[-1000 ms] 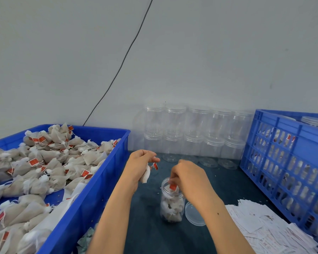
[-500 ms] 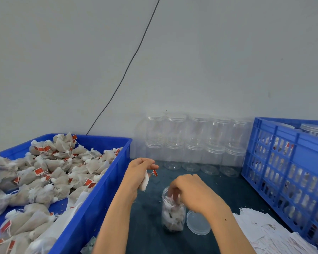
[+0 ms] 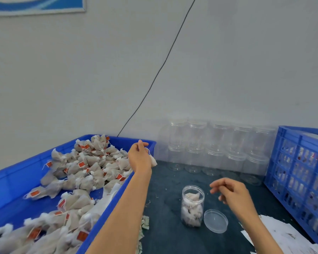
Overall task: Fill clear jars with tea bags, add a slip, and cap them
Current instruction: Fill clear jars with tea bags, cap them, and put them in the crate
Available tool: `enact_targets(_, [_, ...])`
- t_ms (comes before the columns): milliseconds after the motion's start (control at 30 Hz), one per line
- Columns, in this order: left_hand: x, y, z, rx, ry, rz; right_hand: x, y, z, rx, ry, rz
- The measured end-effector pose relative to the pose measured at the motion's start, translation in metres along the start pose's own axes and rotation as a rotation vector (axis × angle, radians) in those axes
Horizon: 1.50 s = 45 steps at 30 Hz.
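An uncapped clear jar point(image 3: 192, 206) stands upright on the dark table point(image 3: 165, 182), partly filled with tea bags, its mouth open. Its clear lid point(image 3: 215, 220) lies flat on the table, touching or just beside the jar's base on the right. The right hand point(image 3: 231, 194) hovers just right of the jar's mouth, apart from it, its grip released: the fingers are loosely curled and hold nothing. The left hand point(image 3: 140, 158) is raised over the near corner of the blue bin point(image 3: 11, 182), its grip pinching a white tea bag point(image 3: 152, 160) that hangs from the fingers by the bin's rim. The bin, left of the jar, is heaped with tea bags carrying red tags point(image 3: 84, 173). Against the wall behind, empty capped jars point(image 3: 215, 145) stand stacked in two tiers. A blue slatted crate point(image 3: 299, 162) sits at the right edge, filled jars showing through its slats. White paper slips point(image 3: 283, 235) lie spread on the table at lower right, near the lid.
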State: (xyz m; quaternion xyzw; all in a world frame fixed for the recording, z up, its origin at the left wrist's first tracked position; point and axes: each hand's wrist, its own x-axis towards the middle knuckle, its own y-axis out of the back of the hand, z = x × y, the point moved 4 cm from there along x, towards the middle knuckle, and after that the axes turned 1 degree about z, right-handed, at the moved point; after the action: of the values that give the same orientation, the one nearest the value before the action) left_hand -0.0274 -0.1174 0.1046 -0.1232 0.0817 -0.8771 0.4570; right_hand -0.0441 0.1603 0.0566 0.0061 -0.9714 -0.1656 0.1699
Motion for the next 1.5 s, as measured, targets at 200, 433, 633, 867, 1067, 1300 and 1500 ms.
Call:
enact_targets(200, [0.041, 0.054, -0.009, 0.575, 0.096, 0.067, -0.018, -0.025, 0.012, 0.133, 0.091, -0.064])
enact_targets(433, [0.027, 0.062, -0.031, 0.827, 0.320, -0.115, -0.040, -0.039, 0.022, 0.061, 0.230, 0.030])
enact_targets(633, [-0.013, 0.037, 0.004, 1.188, -0.567, -0.310, -0.045, -0.031, 0.029, 0.098, 0.204, 0.067])
enact_targets(867, [-0.060, 0.029, -0.062, 1.835, -0.431, -0.811, -0.046, -0.033, 0.033, 0.063, 0.193, 0.054])
enact_targets(1067, [-0.057, 0.042, -0.073, 1.819, -0.158, -0.829, -0.048, -0.034, 0.040, 0.056, 0.178, 0.070])
enact_targets(1300, [-0.061, 0.048, -0.069, 1.789, -0.089, -0.882, -0.047, -0.034, 0.044, 0.069, 0.156, 0.080])
enact_targets(1500, [-0.060, 0.036, -0.059, 1.719, -0.265, -0.736, -0.045, -0.027, 0.042, 0.067, 0.151, 0.120])
